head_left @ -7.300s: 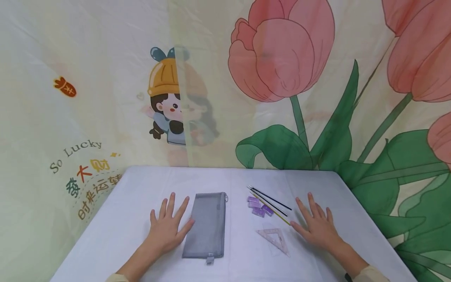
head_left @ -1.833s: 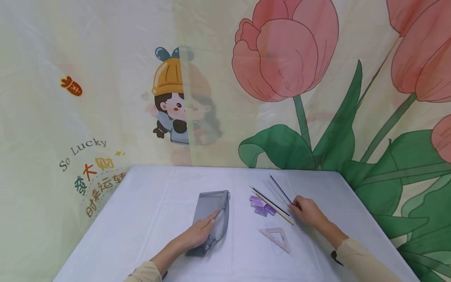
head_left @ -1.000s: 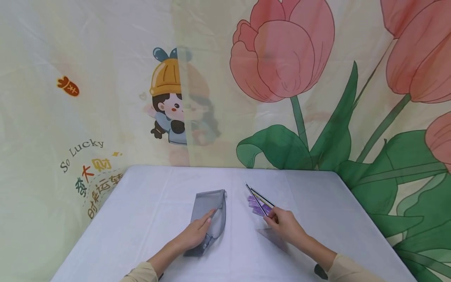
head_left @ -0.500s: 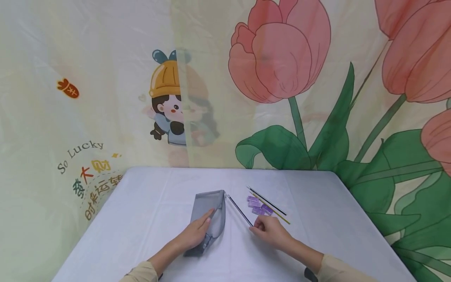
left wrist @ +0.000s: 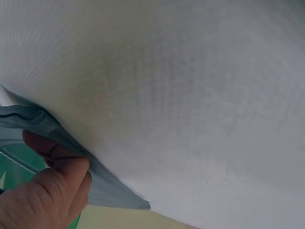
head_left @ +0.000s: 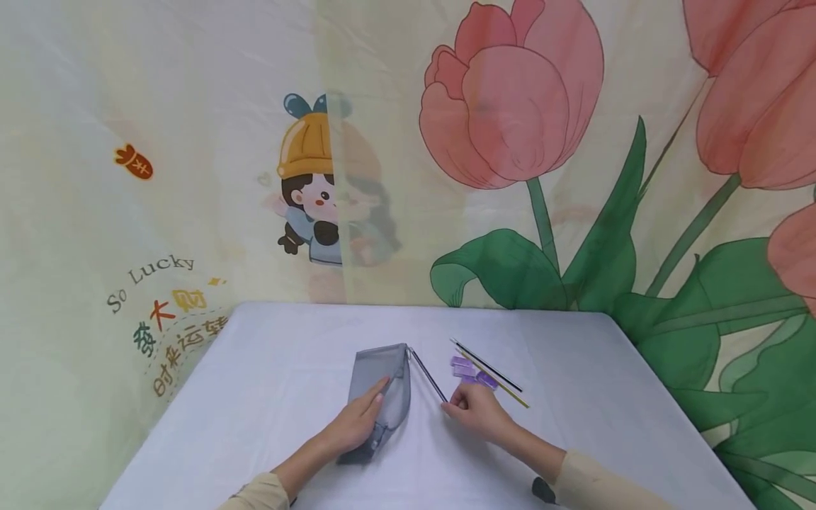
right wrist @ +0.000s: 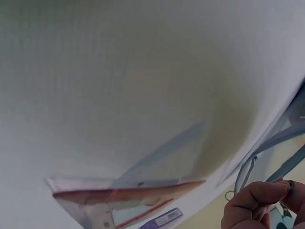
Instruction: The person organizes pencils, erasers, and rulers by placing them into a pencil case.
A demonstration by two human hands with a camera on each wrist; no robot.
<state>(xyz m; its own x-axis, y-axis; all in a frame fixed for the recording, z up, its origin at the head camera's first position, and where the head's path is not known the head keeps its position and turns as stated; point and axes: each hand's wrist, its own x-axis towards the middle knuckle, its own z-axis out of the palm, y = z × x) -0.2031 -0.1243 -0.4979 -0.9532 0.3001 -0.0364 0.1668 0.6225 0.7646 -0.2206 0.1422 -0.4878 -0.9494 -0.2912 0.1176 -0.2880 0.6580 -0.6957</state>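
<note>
A grey mesh pencil case (head_left: 370,368) lies on the table, its zipped side gaping toward the right. My left hand (head_left: 357,423) rests across it; in the left wrist view the thumb and fingers of that hand (left wrist: 55,191) hold the zip edge (left wrist: 62,133). With thumb and fingertips my right hand (head_left: 481,411) pinches a dark pencil (head_left: 428,375) near one end. The pencil slants up to the left, its far tip beside the case's upper right corner. In the right wrist view, that pencil's end (right wrist: 291,183) shows at the right hand's fingertips (right wrist: 267,191).
Right of the hands lie a black pencil (head_left: 489,365) and a yellow pencil (head_left: 494,379), beside several purple erasers (head_left: 462,368). A triangular set square (right wrist: 119,193) shows in the right wrist view, hidden by the right arm in the head view. A printed curtain (head_left: 395,142) hangs behind the table.
My right hand picked one dark pencil from the group and carried it left to the pencil case. The left hand moved onto the case, whose zipped side now gapes.
</note>
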